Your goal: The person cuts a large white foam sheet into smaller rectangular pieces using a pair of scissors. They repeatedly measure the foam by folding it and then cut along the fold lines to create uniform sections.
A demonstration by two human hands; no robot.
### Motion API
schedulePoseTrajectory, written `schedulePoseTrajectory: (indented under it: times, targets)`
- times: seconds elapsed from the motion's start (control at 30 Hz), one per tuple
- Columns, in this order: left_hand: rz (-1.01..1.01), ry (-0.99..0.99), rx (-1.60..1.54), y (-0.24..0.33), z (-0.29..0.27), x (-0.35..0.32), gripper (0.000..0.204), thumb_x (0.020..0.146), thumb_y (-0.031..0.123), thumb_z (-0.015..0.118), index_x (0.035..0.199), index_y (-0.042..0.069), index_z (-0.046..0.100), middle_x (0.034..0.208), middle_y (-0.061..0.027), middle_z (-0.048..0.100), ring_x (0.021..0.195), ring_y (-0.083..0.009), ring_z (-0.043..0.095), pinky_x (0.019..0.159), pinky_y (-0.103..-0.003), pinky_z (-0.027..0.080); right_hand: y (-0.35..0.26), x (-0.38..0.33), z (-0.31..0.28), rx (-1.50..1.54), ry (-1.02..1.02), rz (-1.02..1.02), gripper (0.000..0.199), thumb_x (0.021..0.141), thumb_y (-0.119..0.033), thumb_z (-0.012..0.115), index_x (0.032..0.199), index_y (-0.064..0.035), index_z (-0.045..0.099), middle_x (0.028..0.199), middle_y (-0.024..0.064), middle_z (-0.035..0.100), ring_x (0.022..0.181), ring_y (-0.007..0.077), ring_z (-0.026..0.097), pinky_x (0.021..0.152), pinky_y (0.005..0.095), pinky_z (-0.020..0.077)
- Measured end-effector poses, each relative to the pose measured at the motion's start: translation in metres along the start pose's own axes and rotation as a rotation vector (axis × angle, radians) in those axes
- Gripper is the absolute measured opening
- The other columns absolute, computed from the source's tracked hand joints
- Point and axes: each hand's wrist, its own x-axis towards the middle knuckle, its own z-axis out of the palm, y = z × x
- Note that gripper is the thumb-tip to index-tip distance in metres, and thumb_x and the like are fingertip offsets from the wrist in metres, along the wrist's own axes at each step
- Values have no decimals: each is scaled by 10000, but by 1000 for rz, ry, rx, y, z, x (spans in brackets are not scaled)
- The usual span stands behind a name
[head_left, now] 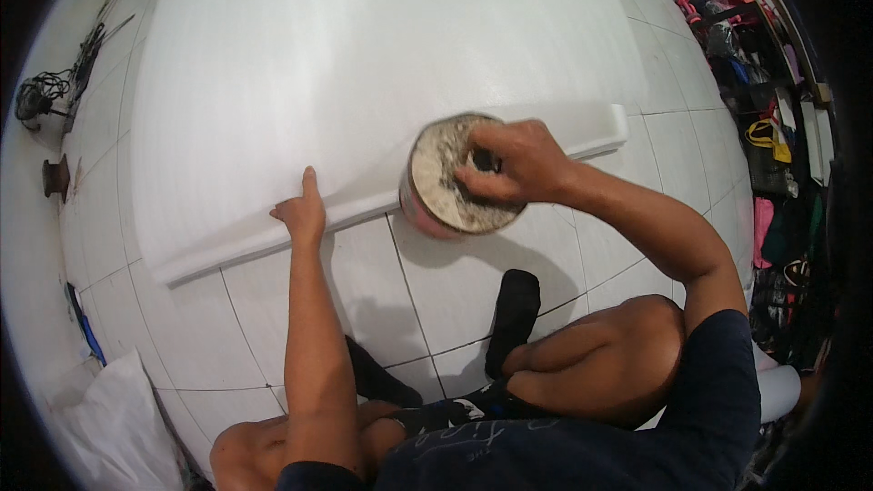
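— On the floor, right at the edge of the big white board (364, 64), what is that round thing?

— That is my tin (452, 184). It is a round can, pink on the side, with crusty grey-white stuff all over its top. It sits half on the board's near edge and half over the white floor tiles (473, 282).

— What are your hands doing?

— My right hand (509, 164) is curled down on the top of the tin, and its fingers are bent around something small and dark. I cannot tell what that small thing is. My left hand (303, 209) is flat and loose on the board's edge, pressing it down. It holds nothing.

— Is the board done?

— I think not much shows yet. The board looks plain and clean all over, with no marks or wet spots I can see. So most of the work looks still ahead of me.

— What else is near?

— My knees and black socks (516, 309) are below, a white bag (118, 427) is by my left, and piles of bright things (773, 127) are far off to my right.
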Motion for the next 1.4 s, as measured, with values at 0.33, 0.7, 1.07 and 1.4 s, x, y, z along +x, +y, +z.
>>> schedulePoseTrajectory:
  times: [0.33,0.7,1.07,1.4]
  targets:
    - [267,79,-58,-17,15,-8,613,989,389,520,1398,-61,446,1503,-277,354,1405,-422,221,1179,-520,46,-19,-64,57,31,-421,-106,367,888,-431,640,917,-73,565,548,122,573,492,314,602,462,432,477]
    - [268,-40,-102,-24,18,-21,613,991,391,549,1409,-48,457,1485,-234,416,1368,-390,352,1172,-445,205,-27,-66,76,23,-322,4,394,877,-441,670,892,-88,496,628,124,606,545,313,620,467,421,489]
    - [398,122,-177,-65,27,4,570,941,416,649,1188,-98,641,1197,-194,675,1053,-286,646,957,-383,474,42,-48,3,434,-233,165,506,820,-548,721,960,-64,671,722,134,662,700,303,660,647,407,508]
    - [323,27,-195,-48,32,-15,537,936,360,680,1153,-129,634,1185,-202,669,1022,-273,639,928,-390,488,317,-242,-41,-92,494,1447,660,833,-553,689,1251,-51,596,1217,173,642,1148,309,606,967,428,487]
